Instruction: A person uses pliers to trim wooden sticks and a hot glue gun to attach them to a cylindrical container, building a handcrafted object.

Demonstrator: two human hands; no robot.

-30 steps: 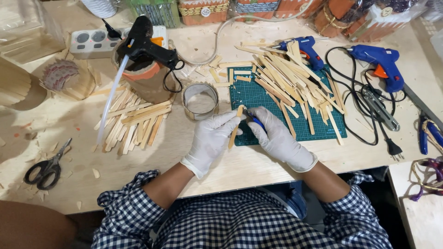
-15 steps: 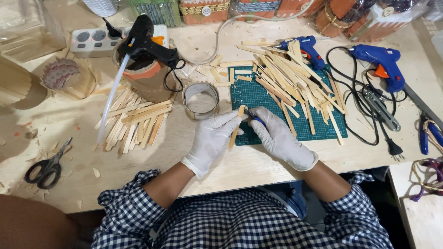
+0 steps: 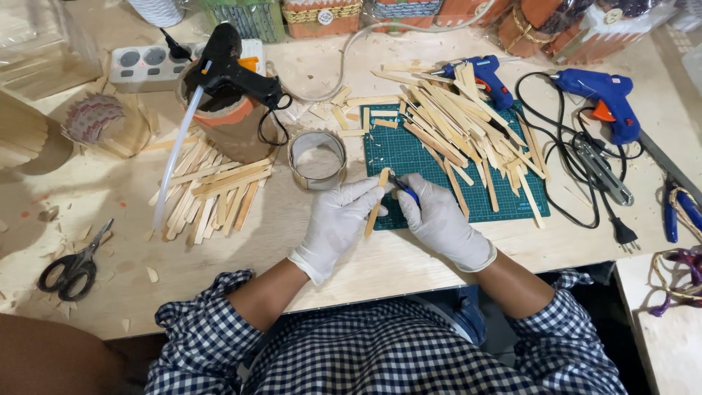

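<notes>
1. Wooden stick [image 3: 377,205]: flat, pale, held at the near left edge of the green cutting mat [image 3: 409,150], tilted, upper end toward the mat, lower end toward the person.
2. Left hand [image 3: 338,219]: white glove, fingers closed on the stick from its left side.
3. Right hand [image 3: 437,218]: white glove, closed round a small blue-handled tool [image 3: 404,188]; the tool's tip sits at the stick's upper end. Cannot tell the kind of tool.
4. Both hands meet over the mat's near left corner, touching or just beside each other.
5. Round clear container [image 3: 316,159]: stands just beyond the left hand, off the mat.
6. Heap of sticks [image 3: 457,124]: lies across the mat's far and right part, loosely crossed.
7. Second bundle of sticks [image 3: 212,190]: on the bare wooden table [image 3: 117,219], left of the container.
8. Black glue gun [image 3: 230,69]: rests on an orange pot, far left of the mat, long white glue rod sticking out.
9. Two blue glue guns: one [image 3: 486,77] at the mat's far edge, one [image 3: 603,99] further right, black cords tangled between.
10. Scissors [image 3: 73,267]: black handles, well apart on the left, among wood chips.
11. Sleeves: blue-and-white check, rolled to the forearms.
</notes>
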